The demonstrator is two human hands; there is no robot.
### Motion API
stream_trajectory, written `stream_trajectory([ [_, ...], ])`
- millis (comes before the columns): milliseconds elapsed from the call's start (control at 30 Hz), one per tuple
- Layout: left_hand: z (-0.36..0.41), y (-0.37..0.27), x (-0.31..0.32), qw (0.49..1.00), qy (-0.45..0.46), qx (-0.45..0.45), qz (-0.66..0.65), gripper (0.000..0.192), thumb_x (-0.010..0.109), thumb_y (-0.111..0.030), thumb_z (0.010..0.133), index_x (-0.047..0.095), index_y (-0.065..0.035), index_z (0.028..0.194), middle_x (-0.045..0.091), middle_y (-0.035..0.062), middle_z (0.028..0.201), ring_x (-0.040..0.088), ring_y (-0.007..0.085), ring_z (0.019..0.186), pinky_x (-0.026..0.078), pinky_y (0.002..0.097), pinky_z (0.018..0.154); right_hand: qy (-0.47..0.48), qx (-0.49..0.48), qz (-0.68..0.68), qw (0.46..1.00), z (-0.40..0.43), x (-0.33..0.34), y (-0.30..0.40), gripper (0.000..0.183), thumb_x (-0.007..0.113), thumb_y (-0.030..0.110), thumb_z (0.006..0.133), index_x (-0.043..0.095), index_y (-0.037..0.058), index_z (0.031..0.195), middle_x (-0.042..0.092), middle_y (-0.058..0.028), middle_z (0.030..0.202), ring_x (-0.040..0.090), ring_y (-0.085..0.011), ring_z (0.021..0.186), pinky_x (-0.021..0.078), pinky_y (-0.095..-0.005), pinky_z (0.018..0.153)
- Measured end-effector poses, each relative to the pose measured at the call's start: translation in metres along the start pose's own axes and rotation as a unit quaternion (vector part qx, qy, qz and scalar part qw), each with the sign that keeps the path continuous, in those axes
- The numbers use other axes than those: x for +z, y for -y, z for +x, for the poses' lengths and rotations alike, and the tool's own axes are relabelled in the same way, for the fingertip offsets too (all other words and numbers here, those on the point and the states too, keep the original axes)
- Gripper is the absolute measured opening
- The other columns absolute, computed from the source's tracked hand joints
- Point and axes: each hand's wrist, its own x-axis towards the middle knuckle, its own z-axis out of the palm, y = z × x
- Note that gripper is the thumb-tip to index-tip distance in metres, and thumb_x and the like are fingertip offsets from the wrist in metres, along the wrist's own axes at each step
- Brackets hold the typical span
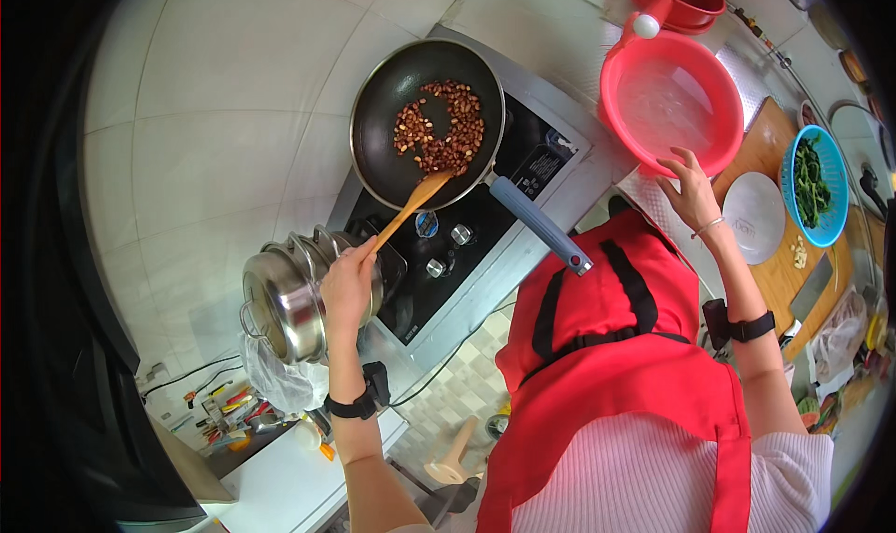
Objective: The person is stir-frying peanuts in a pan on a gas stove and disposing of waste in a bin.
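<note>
My left hand (348, 284) grips the handle of a wooden spatula (413, 204). The spatula's blade rests in a black wok (381, 137), at the near edge of reddish-brown peanuts (465, 123). Some of the peanuts look pale. From the wok a blue-grey handle (535, 219) points toward my body, with no hand on it. My right hand (689, 195) has its fingers apart and holds nothing. Its fingertips are at the near rim of a red plastic basin (728, 130) with water in it; whether they touch the rim I cannot tell.
The wok sits on a black gas stove (448, 281). Stainless steel pots (283, 302) stand to its left. At right, a wooden cutting board (752, 151) carries a white plate (754, 218), a blue colander (836, 211) of leafy greens, chopped garlic (799, 253) and a cleaver (812, 289).
</note>
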Motion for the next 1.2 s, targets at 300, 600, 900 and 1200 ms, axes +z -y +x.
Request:
stream_trajectory([
  [300,0.006,-0.017,-0.001,0.999,0.044,-0.001,0.013,0.025,0.049,-0.023,0.087,0.062,-0.0174,0.109,0.06,0.0076,0.092,0.059,0.0284,0.087,0.046,0.0398,0.073,0.014,-0.001,-0.003,1.0,0.002,0.002,0.007,0.029,0.061,0.017,0.08,0.059,0.0041,0.105,0.046,-0.0226,0.12,0.056,-0.0363,0.096,0.0448,-0.0401,0.085],
  [600,0.048,-0.015,0.03,0.998,0.001,-0.055,-0.007,0.026,0.049,-0.026,0.088,0.062,-0.0205,0.109,0.063,0.0112,0.095,0.059,0.0321,0.089,0.047,0.043,0.076,-0.001,0.024,0.003,1.0,-0.01,-0.005,-0.005,0.027,0.061,0.016,0.079,0.06,0.0035,0.103,0.047,-0.0219,0.119,0.054,-0.0376,0.099,0.0444,-0.0402,0.086],
  [900,0.113,-0.006,0.052,0.993,-0.083,-0.081,0.017,0.03,0.049,-0.029,0.087,0.061,-0.0188,0.112,0.064,0.0145,0.094,0.06,0.0323,0.09,0.047,0.0414,0.076,0.056,0.067,0.054,0.995,-0.021,-0.01,-0.011,0.026,0.06,0.014,0.079,0.06,-0.0004,0.101,0.059,-0.0182,0.096,0.06,-0.0306,0.081,0.0476,-0.0385,0.074],
  [1200,0.152,-0.024,0.046,0.994,-0.052,-0.06,-0.069,0.031,0.049,-0.029,0.086,0.061,-0.0165,0.113,0.066,0.0097,0.092,0.061,0.0291,0.089,0.047,0.0373,0.077,0.047,0.05,0.053,0.996,-0.022,-0.012,-0.004,0.026,0.06,0.012,0.079,0.06,-0.0007,0.102,0.06,-0.018,0.093,0.062,-0.0291,0.078,0.0481,-0.0383,0.072],
])
